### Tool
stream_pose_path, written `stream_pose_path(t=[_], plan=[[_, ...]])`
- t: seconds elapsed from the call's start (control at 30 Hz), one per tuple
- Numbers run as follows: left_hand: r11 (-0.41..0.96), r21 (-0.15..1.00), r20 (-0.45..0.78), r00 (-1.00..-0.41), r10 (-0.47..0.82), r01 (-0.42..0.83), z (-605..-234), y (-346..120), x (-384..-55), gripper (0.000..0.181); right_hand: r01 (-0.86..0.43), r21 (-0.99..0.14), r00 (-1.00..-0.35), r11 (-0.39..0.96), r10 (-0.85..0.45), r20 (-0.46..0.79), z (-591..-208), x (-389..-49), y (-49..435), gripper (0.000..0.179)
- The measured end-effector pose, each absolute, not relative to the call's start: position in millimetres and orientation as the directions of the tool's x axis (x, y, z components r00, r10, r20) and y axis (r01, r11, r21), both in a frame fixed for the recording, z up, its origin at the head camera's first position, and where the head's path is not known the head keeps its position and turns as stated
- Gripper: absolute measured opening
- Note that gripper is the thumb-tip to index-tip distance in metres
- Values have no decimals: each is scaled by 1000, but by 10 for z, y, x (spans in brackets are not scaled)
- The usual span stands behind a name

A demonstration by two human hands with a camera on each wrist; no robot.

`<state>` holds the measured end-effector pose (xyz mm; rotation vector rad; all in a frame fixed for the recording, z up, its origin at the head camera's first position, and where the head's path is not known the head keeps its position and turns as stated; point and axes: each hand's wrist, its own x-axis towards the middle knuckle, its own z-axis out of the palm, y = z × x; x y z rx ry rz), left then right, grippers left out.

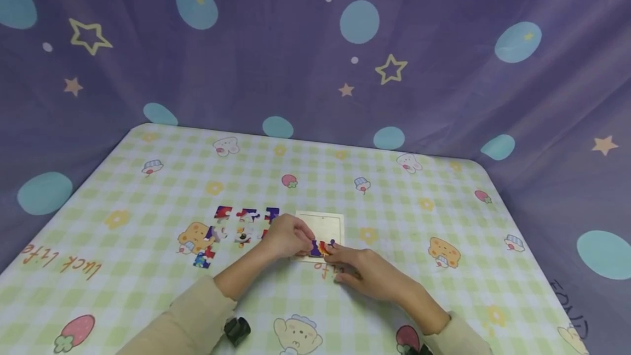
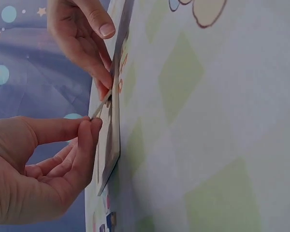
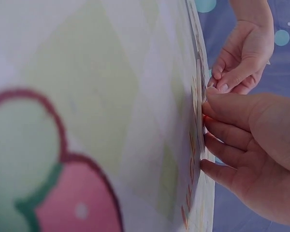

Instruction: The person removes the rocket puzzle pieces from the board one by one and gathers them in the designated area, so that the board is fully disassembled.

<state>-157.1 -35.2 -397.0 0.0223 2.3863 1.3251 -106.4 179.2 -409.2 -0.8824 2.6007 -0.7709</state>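
Note:
My left hand pinches a purple jigsaw piece between thumb and fingertip. In the left wrist view this piece appears edge-on, tilted over the pale puzzle tray. Fingertips of my right hand touch an orange-and-purple stretch of jigsaw along the tray's near edge. In the right wrist view, the right hand's fingers reach out fairly straight against the tray's side, partly hiding the pieces. The square tray shows its bare pale base behind both hands.
Left of the tray lie several loose jigsaw pieces, among them a red one, a white one and a blue-and-red one. My left forearm passes close to them. A checked cloth covers the table, with a purple curtain behind.

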Motion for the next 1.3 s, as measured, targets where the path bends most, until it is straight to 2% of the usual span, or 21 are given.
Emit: stream_pose_path(t=[0.2, 0.57, 0.8, 1.3], plan=[[585, 801, -291, -938, 187, -132, -3912, -458, -1623, 9, -478, -553, -770, 682, -628, -108, -4068, -1063, 1791, 37], [593, 783, -332, -933, 141, -189, -3896, -765, -1602, 10, -515, -546, -757, 661, -650, -73, -4106, -1066, 1796, 37], [590, 779, -349, -928, 130, -210, -3885, -982, -1512, 10, -479, -548, -771, 686, -627, -111, -4098, -1058, 1779, 40], [589, 800, -311, -920, 240, -117, -3825, -1476, -1373, 17, -474, -562, -771, 678, -628, -107, -4090, -1057, 1772, 41]])
